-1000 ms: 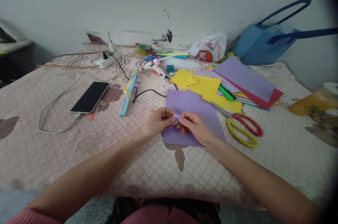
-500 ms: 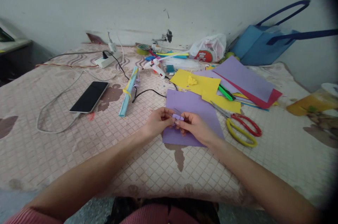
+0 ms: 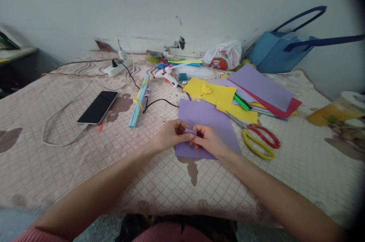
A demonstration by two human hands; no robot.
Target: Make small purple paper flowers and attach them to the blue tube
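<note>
A small purple paper piece [image 3: 190,131] is pinched between my two hands, over a larger purple sheet [image 3: 212,118] on the table. My left hand [image 3: 173,134] grips it from the left, thumb pointing right. From the right, the fingertips of my right hand [image 3: 207,139] close on the same piece. The fingers partly hide its shape. Yellow sheets [image 3: 219,93] lie behind the purple sheet, one bearing a small crumpled yellow piece [image 3: 205,89]. Scissors with red and yellow handles [image 3: 258,141] rest just right of the sheet.
A phone [image 3: 98,107] on a cable and a light blue paper roll [image 3: 138,103] lie to the left. Behind are a power strip [image 3: 115,67] and a glue gun [image 3: 168,75]. At right stand a blue bag [image 3: 281,50] and a cup of orange drink [image 3: 333,112].
My fingers have shifted around the small purple piece; my left thumb now reaches further right, covering more of it. The whole view has moved slightly.
</note>
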